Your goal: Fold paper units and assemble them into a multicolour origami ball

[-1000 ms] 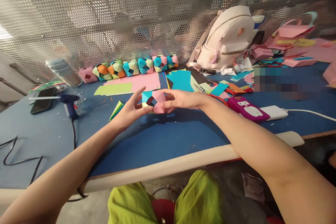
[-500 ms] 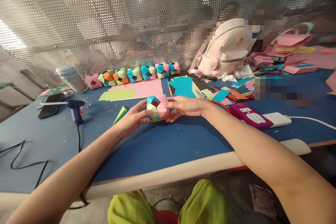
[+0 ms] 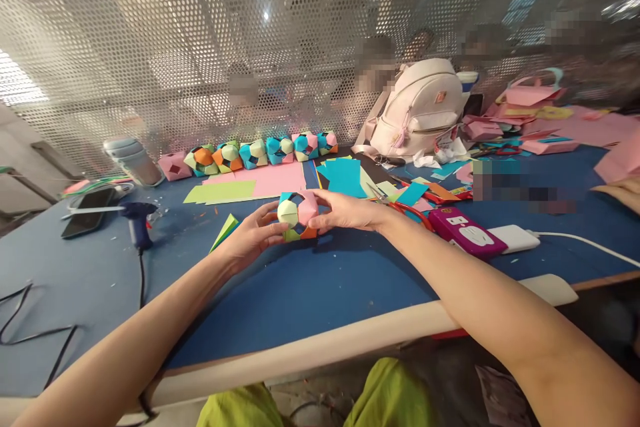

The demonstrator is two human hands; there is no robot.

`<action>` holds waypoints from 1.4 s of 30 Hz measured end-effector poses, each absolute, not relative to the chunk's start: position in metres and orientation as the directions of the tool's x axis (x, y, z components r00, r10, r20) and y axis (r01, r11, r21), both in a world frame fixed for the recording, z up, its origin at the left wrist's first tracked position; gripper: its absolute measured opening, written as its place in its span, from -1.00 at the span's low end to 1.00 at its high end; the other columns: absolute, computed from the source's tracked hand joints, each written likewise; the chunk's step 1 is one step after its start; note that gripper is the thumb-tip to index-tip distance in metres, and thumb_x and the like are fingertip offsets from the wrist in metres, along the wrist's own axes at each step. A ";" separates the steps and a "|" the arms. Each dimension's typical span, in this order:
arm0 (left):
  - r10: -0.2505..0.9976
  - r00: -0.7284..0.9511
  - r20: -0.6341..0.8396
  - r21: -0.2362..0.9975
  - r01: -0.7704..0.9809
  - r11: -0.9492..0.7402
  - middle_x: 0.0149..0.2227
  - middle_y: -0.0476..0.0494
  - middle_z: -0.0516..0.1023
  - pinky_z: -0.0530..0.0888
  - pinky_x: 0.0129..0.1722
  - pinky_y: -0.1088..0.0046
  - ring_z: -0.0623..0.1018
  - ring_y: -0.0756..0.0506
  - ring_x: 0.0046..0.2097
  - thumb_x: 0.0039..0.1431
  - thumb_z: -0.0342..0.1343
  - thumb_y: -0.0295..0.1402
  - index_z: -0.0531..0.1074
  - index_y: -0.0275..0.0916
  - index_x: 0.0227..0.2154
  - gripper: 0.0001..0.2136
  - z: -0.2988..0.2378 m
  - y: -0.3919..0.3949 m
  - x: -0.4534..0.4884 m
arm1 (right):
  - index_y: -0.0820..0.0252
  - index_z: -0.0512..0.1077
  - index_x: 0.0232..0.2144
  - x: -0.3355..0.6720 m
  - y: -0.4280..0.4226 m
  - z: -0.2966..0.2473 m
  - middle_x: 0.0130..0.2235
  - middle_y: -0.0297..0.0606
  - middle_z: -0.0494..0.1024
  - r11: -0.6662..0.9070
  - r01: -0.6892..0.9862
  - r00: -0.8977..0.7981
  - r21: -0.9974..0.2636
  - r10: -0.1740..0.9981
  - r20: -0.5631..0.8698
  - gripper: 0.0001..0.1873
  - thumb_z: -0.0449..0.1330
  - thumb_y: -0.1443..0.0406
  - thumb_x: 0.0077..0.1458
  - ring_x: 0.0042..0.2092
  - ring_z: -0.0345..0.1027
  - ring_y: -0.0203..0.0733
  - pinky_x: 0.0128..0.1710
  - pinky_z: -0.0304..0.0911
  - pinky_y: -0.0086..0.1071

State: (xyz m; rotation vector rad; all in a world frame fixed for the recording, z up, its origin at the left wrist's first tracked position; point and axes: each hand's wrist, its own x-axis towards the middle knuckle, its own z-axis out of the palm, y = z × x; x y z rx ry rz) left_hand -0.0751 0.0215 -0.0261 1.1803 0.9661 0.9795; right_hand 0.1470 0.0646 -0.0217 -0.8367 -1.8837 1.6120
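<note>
Both my hands hold one folded paper cube [image 3: 298, 215] just above the blue table [image 3: 320, 280]. The cube shows pale yellow, pink, teal, green and orange faces. My left hand [image 3: 253, 235] cups its left side with thumb and fingers curled round it. My right hand [image 3: 345, 209] grips its right side and top. A row of several similar paper cubes [image 3: 260, 150] stands at the back along the perforated metal screen. Pink paper sheets [image 3: 275, 179], green paper sheets [image 3: 220, 191] and teal paper sheets [image 3: 344, 173] lie flat just behind my hands.
A glue gun [image 3: 135, 221] with its black cord lies at the left, beside a phone [image 3: 89, 210]. A purple power strip [image 3: 465, 232], red-handled scissors [image 3: 407, 205] and a white backpack [image 3: 420, 110] sit to the right. More pink paper lies at the far right.
The cube has been turned in my hands, so a pale yellow face now shows at the front. The camera tilted, shifting the view slightly.
</note>
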 end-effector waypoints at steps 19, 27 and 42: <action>0.954 0.293 -0.065 0.992 -0.081 0.092 0.07 -0.18 0.43 0.41 -0.08 0.31 0.49 -0.17 -0.01 -0.05 0.31 -0.36 0.34 -0.14 0.03 -0.47 -0.034 0.020 -0.074 | 0.12 0.14 0.20 0.142 0.075 -0.035 0.15 -0.12 0.33 0.311 0.198 -0.612 -0.930 0.780 0.130 -0.04 0.45 0.25 -0.24 0.15 0.24 -0.04 0.12 0.23 -0.19; 0.970 0.240 -0.046 0.980 -0.177 0.090 0.13 -0.25 0.35 0.49 -0.13 0.33 0.53 -0.12 -0.07 -0.03 0.23 -0.44 0.30 -0.19 0.07 -0.47 -0.031 0.016 -0.069 | 0.15 0.18 0.13 0.140 0.071 -0.030 0.06 -0.16 0.41 0.173 0.124 -0.585 -0.977 0.808 0.068 -0.12 0.45 0.26 -0.24 0.10 0.30 -0.11 0.05 0.31 -0.27; 0.791 0.461 0.403 0.575 0.545 -0.611 0.11 -0.29 0.35 0.45 0.01 0.15 0.49 -0.19 0.01 0.04 0.01 -0.52 0.39 -0.21 -0.10 -0.67 -0.065 0.006 -0.059 | 0.11 0.30 0.00 0.145 0.107 -0.011 -0.05 -0.20 0.48 0.089 0.165 -0.099 -0.982 0.992 0.074 -0.38 0.36 0.20 -0.15 -0.11 0.44 -0.17 -0.23 0.44 -0.30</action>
